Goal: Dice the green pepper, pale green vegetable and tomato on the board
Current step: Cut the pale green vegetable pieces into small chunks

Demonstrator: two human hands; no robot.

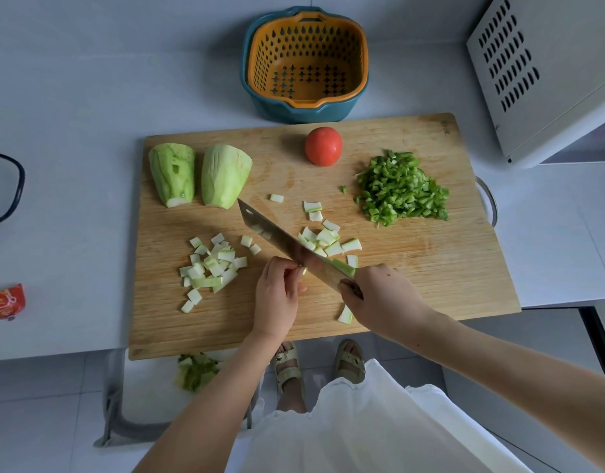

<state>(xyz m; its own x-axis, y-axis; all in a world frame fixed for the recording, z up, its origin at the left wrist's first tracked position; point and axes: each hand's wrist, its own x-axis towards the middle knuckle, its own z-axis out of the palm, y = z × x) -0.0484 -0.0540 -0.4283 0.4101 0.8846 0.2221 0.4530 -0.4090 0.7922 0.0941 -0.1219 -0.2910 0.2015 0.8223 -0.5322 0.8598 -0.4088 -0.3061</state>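
Here, left fingers (291, 268) curled, perhaps touching the knife (284, 243).

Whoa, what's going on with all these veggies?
Someone is dicing vegetables on a board. The right hand grips a knife; the left hand is up against its blade, maybe at a stuck bit. The pepper is already diced, some pale cubes are cut, two pale chunks and the tomato are uncut.

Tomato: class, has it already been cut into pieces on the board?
No, the tomato sits whole and uncut near the far edge of the board.
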